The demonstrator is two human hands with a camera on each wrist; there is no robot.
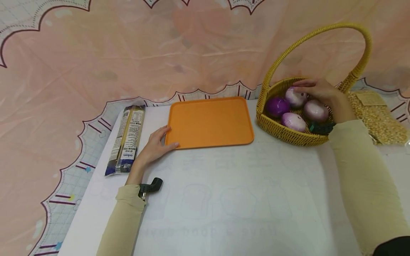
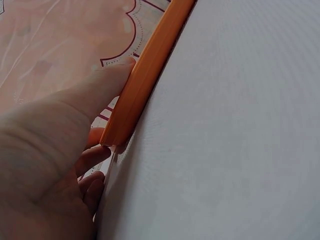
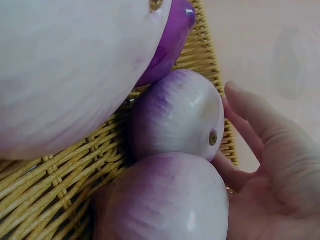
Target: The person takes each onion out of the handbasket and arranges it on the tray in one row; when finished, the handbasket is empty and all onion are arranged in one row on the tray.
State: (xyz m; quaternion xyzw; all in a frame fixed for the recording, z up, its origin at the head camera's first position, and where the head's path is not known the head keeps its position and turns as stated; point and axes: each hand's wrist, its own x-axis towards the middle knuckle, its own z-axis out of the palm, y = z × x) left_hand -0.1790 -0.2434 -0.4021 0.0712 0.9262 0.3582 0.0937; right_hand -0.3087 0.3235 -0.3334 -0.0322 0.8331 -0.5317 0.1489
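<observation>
In the head view my left hand (image 1: 156, 144) holds the near left corner of an orange tray (image 1: 209, 122). Its thumb lies along the near edge and the other fingers reach the left side. The left wrist view shows fingers around the corner of the rim (image 2: 145, 80). My right hand (image 1: 321, 93) is inside a yellow wicker basket (image 1: 288, 137), its fingers over a pale purple onion (image 1: 296, 99) at the back. In the right wrist view, thumb and fingers are spread beside an onion (image 3: 175, 120). Several onions lie in the basket, including a deep purple one (image 1: 277, 107).
A long printed packet (image 1: 126, 138) lies left of the tray. Right of the basket sits a clear bag of yellow kernels (image 1: 379, 119). The basket's tall handle (image 1: 320, 33) arches above. A patterned pink cloth (image 1: 192, 57) hangs behind the white table (image 1: 224, 199).
</observation>
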